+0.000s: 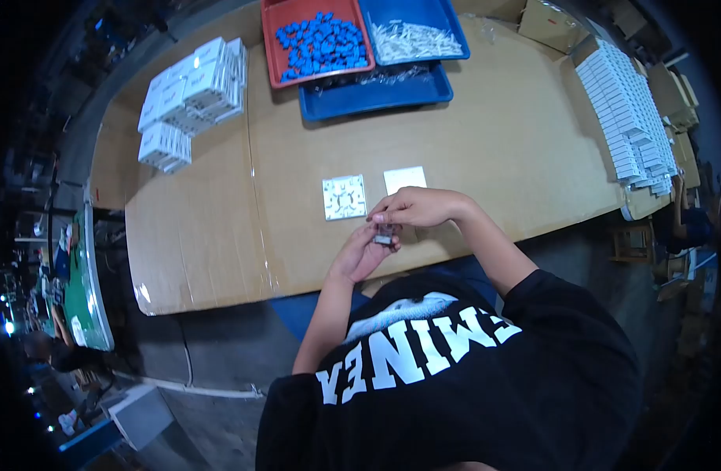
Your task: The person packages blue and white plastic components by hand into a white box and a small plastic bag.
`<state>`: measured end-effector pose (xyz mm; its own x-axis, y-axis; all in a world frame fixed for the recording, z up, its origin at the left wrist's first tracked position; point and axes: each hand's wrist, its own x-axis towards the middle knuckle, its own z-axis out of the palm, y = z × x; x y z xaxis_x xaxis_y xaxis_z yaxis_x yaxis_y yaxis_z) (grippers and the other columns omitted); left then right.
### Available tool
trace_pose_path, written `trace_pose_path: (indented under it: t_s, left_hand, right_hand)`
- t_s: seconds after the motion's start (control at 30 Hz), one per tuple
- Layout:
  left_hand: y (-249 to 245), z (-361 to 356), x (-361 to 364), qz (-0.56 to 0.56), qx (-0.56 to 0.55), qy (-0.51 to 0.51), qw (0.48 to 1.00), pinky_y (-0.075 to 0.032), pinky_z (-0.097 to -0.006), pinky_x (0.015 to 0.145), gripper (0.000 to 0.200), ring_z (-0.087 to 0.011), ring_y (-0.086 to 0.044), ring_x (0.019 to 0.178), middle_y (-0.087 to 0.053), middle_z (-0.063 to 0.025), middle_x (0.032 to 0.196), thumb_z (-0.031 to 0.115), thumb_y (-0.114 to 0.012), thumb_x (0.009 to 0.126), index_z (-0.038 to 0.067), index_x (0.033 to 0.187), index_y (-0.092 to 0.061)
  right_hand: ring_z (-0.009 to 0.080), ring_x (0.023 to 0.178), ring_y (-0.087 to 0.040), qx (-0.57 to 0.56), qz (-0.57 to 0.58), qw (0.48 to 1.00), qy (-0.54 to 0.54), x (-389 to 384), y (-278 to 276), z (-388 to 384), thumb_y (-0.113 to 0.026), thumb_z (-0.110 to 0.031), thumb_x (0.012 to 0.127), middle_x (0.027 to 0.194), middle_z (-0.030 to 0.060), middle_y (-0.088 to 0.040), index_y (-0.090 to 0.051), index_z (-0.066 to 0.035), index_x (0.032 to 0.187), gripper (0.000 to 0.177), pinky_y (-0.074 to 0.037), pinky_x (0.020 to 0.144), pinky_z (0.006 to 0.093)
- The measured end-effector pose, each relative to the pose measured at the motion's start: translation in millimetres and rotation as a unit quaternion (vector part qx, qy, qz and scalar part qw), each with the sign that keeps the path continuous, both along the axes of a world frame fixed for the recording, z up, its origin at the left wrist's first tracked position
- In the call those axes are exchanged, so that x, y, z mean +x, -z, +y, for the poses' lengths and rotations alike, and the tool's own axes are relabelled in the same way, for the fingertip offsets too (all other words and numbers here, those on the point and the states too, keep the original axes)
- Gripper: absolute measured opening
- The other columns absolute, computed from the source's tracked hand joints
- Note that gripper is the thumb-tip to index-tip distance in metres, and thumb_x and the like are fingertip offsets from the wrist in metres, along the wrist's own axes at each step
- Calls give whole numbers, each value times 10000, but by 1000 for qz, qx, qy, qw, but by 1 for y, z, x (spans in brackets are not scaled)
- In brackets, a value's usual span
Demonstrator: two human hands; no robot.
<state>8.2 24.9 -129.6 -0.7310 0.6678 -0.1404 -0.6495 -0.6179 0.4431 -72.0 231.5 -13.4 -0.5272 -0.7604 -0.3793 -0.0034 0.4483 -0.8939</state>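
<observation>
Close to the table's near edge, my two hands meet in front of my body. My left hand (362,253) is turned palm up, its fingers curled around a small dark, partly see-through piece (385,235) too small to name. From above, my right hand (417,208) reaches over with fingers pinched together at that piece; what lies between its fingertips is hidden. Just beyond my left hand lies a square white plastic plate (344,197) with a moulded pattern of clips inside. Beside it is a plain white square plate (405,178), partly covered by my right hand.
At the back, a red tray (271,47) holds many blue parts and a blue tray (464,53) holds white parts. Another blue tray (376,100) sits below them. White boxes are stacked left (191,90) and right (623,110) on the cardboard-covered table (486,157).
</observation>
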Motion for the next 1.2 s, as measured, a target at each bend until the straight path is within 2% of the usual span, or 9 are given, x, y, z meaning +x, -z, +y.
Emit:
trace_pose_path:
  t_s: [0.07, 0.2, 0.33, 0.4, 0.63, 0.93, 1.07, 1.13, 1.2]
  left_hand:
    - [-9, 1, -2, -16, 10, 8, 1000, -527, -390, 936, 522, -212, -642, 1001, -647, -97, 1199, 396, -508, 1084, 31, 1457, -491]
    - [-17, 2, -1, -61, 39, 11, 997, -527, -378, 935, 574, -212, -633, 998, -638, -110, 1228, 423, -465, 1099, 5, 1493, -469]
    - [-10, 0, 0, -49, 31, 5, 998, -521, -386, 942, 565, -213, -623, 1020, -623, -110, 1241, 397, -496, 1092, 9, 1500, -449]
    - [-11, 1, 1, -35, 17, -1, 999, -516, -395, 945, 572, -224, -618, 1034, -617, -114, 1236, 359, -564, 1067, 5, 1499, -440]
    - [-15, 2, -1, -49, 27, 26, 998, -515, -392, 939, 561, -218, -606, 1038, -621, -120, 1234, 392, -516, 1084, 1, 1482, -459]
    - [-18, 2, 1, -62, 46, 6, 997, -521, -388, 938, 554, -232, -619, 1036, -622, -126, 1245, 394, -460, 1107, -3, 1493, -441]
    - [-44, 4, 3, 18, -109, -34, 993, -529, -349, 898, 478, -198, -639, 987, -659, -126, 1224, 332, -450, 1119, -24, 1426, -531]
    - [-82, 7, 6, 65, -232, -67, 968, -513, -333, 922, 429, -189, -653, 1023, -695, -137, 1184, 282, -429, 1127, -35, 1360, -600]
    - [-115, 7, 7, 121, -243, -81, 959, -497, -327, 960, 429, -190, -654, 1057, -701, -137, 1189, 283, -434, 1125, -31, 1361, -605]
  right_hand:
    - [182, 949, -692, -113, 67, 991, 36, -23, 9, 17, -575, -301, 1070, 1060, 108, -769, -725, 33, 1143, 373, -538, 911, 349]
    - [154, 957, -687, -62, 206, 946, 241, -99, 7, 55, -631, -238, 1019, 1037, 96, -772, -739, 20, 1107, 293, -548, 882, 347]
    - [222, 957, -724, 4, 344, 860, 377, -192, 4, 97, -666, -173, 957, 995, 145, -770, -754, -22, 1095, 223, -565, 858, 384]
    - [319, 968, -720, 83, 487, 743, 451, -224, -2, 110, -645, -115, 924, 1010, 173, -749, -760, -49, 1064, 193, -566, 862, 439]
    - [322, 1060, -661, 292, 604, 645, 367, -282, 7, 124, -632, -98, 864, 1035, 126, -699, -773, -122, 999, 197, -539, 892, 484]
    - [321, 1070, -638, 308, 586, 651, 372, -286, -2, 124, -654, -88, 848, 1011, 102, -680, -755, -121, 943, 142, -509, 881, 479]
    - [260, 920, -679, 229, 610, 644, 399, -275, -28, 123, -666, -118, 917, 1010, 86, -710, -765, -107, 987, 122, -534, 803, 435]
    - [154, 790, -642, -169, 307, 804, 481, -246, -58, 105, -697, -127, 954, 958, 55, -710, -754, -55, 1081, 156, -517, 709, 321]
    - [120, 784, -620, -288, 206, 817, 455, -185, -104, 87, -707, -136, 964, 965, 49, -705, -739, -27, 1106, 182, -500, 698, 282]
